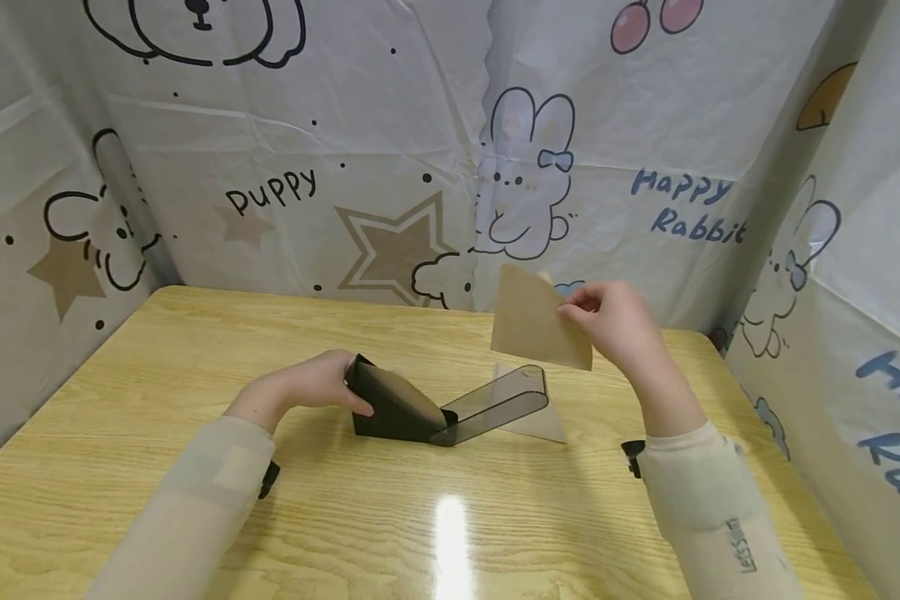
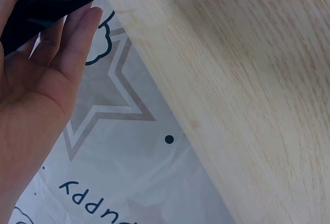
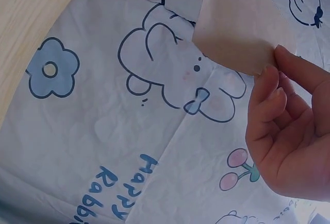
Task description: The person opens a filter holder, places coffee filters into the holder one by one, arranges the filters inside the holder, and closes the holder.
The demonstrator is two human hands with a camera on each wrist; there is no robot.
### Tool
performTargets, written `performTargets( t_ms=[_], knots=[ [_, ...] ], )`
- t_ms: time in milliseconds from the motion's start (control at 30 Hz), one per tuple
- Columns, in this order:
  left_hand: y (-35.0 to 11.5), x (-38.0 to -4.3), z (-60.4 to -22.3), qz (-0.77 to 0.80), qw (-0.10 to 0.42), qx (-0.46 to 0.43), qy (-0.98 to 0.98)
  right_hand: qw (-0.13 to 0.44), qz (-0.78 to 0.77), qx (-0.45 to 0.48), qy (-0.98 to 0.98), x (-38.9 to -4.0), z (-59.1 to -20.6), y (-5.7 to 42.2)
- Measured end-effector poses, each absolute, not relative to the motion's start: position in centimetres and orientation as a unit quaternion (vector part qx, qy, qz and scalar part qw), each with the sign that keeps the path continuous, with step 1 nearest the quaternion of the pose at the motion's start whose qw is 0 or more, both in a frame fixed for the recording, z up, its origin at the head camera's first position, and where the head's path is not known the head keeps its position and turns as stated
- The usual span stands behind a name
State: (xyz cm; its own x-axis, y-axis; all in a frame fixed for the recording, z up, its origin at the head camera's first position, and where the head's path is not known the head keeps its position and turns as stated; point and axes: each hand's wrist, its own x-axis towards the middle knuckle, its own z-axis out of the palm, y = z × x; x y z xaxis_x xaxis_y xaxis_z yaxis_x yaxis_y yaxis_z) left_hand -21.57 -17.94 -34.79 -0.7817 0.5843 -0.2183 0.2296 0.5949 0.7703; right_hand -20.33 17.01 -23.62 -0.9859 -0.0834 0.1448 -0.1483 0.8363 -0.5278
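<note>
My left hand [image 1: 318, 381] grips the back of a black, wedge-shaped coffee filter holder [image 1: 390, 408] on the table. Its smoky see-through lid [image 1: 498, 402] is swung out to the right. Brown paper shows along the sloping mouth of the holder. Up and to the right, my right hand [image 1: 611, 321] pinches a brown paper coffee filter [image 1: 536, 321] by its edge, above the table. The right wrist view shows thumb and fingertips on a corner of this filter [image 3: 237, 33]. In the left wrist view, fingers [image 2: 77, 44] lie against the dark holder [image 2: 46, 7].
A pale flat shape [image 1: 543, 423] appears on the table behind the lid; I cannot tell whether it is a sheet or a reflection. The wood-grain table [image 1: 330, 517] is enclosed at the back and sides by a printed cloth [image 1: 397, 100].
</note>
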Motion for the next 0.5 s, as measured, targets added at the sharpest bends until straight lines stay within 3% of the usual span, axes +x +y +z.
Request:
performTargets(
  t_ms=[500],
  knots=[
    [-17.8, -21.7, -34.8, 0.368, 0.224, 0.224, 0.874, 0.066, 0.298, 0.072, -0.950, -19.4, -22.8, 14.8]
  ],
)
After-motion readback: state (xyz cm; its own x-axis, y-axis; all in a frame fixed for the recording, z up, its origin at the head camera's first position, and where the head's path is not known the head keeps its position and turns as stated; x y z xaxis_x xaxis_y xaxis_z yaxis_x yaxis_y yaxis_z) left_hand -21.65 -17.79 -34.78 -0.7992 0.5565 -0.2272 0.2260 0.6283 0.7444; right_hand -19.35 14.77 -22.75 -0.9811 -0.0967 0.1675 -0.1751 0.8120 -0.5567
